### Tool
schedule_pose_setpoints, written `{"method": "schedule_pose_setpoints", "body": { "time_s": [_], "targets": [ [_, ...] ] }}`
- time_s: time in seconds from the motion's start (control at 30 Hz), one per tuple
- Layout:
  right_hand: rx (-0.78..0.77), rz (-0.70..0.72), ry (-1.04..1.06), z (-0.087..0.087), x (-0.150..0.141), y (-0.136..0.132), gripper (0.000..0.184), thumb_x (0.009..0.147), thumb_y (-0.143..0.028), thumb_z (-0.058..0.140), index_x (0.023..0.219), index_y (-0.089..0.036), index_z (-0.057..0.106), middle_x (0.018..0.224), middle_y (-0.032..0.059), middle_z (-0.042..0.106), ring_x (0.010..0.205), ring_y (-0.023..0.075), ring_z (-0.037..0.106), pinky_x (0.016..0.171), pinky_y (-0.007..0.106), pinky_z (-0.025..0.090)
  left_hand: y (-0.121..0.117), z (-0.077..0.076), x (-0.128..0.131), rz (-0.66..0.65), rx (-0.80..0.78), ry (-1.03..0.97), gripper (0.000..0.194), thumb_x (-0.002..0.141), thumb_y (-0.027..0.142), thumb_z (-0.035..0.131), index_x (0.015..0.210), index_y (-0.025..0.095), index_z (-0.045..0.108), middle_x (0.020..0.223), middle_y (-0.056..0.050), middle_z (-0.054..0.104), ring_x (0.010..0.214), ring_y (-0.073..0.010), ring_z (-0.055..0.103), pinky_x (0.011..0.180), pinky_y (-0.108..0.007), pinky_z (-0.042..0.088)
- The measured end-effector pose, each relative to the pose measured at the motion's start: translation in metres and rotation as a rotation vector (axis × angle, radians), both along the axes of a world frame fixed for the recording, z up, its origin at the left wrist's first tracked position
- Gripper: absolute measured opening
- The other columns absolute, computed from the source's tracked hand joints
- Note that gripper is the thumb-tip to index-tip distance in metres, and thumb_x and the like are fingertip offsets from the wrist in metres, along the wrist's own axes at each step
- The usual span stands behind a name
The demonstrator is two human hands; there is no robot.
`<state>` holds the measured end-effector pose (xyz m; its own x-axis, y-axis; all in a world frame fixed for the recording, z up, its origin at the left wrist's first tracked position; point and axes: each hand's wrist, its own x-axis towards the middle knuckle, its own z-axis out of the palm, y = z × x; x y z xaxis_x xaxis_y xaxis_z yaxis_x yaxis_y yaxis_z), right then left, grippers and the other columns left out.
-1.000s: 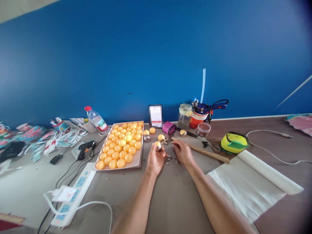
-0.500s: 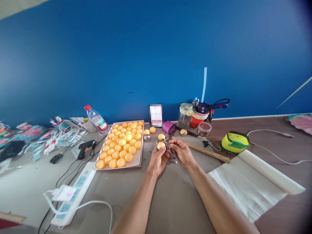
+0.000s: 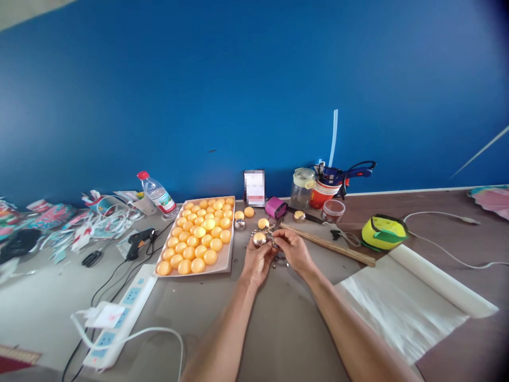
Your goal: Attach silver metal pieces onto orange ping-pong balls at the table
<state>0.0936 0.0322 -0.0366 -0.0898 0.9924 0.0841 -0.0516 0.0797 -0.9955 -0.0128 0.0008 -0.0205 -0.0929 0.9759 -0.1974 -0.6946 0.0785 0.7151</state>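
My left hand [image 3: 256,261] is closed around an orange ball [image 3: 260,239], its lower part covered in shiny silver pieces. Close beside it, my right hand [image 3: 293,250] has thumb and fingertips pinched together; whatever is between them is too small to make out. Small silver pieces [image 3: 269,230] lie in a pile just behind the hands, with a few more under the fingers. A plain orange ball [image 3: 263,223] rests behind that pile. A silver-covered ball [image 3: 240,225] lies to the left, and a partly covered ball [image 3: 299,216] lies to the right.
On the left are a shallow box [image 3: 229,261] of orange balls, a glue gun [image 3: 139,243], scissors [image 3: 92,258], a bottle [image 3: 161,199] and a power strip [image 3: 133,297]. On the right lie a wooden stick [image 3: 330,245], a yellow-green tape roll [image 3: 382,232] and a white sheet roll [image 3: 441,281].
The ball in my left hand has shifted slightly left and turned, showing more of its silver side. My right hand has moved a little left and down, closer to it.
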Motion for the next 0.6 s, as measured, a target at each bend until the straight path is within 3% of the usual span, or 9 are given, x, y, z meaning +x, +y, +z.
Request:
{"method": "schedule_pose_setpoints", "body": {
  "time_s": [0.17,0.4,0.6],
  "targets": [
    [0.029,0.010,-0.083,0.0041,-0.0018,-0.0034,0.018,0.072,-0.033,0.055,0.079,-0.019,0.062,0.073,0.0015,0.064,0.068,0.0162,0.058,0.065,0.028,0.045,-0.0012,0.0037,0.0024,0.004,0.011,0.033,0.033,0.056,0.012,0.078,0.078,0.015,0.054,0.064,0.004,0.057,0.051,-0.0054,0.050,0.055,-0.020,0.041],
    [-0.054,0.190,0.044,0.0041,0.0018,-0.0037,0.023,0.071,-0.033,0.058,0.086,-0.018,0.067,0.070,-0.0003,0.065,0.062,0.0133,0.057,0.063,0.028,0.047,0.0000,0.0026,-0.0008,0.042,0.013,0.051,0.032,0.056,0.013,0.077,0.075,0.016,0.051,0.058,0.006,0.054,0.046,-0.0053,0.048,0.055,-0.023,0.043],
    [-0.124,0.236,0.037,0.0059,0.0058,-0.0009,0.022,0.068,-0.030,0.058,0.082,-0.017,0.068,0.063,-0.0021,0.062,0.057,0.0109,0.053,0.059,0.026,0.043,0.0011,-0.0015,-0.0013,0.005,0.038,0.068,0.033,0.057,0.013,0.075,0.078,0.016,0.050,0.058,0.006,0.055,0.048,-0.0070,0.050,0.054,-0.023,0.042]
  ]
}}
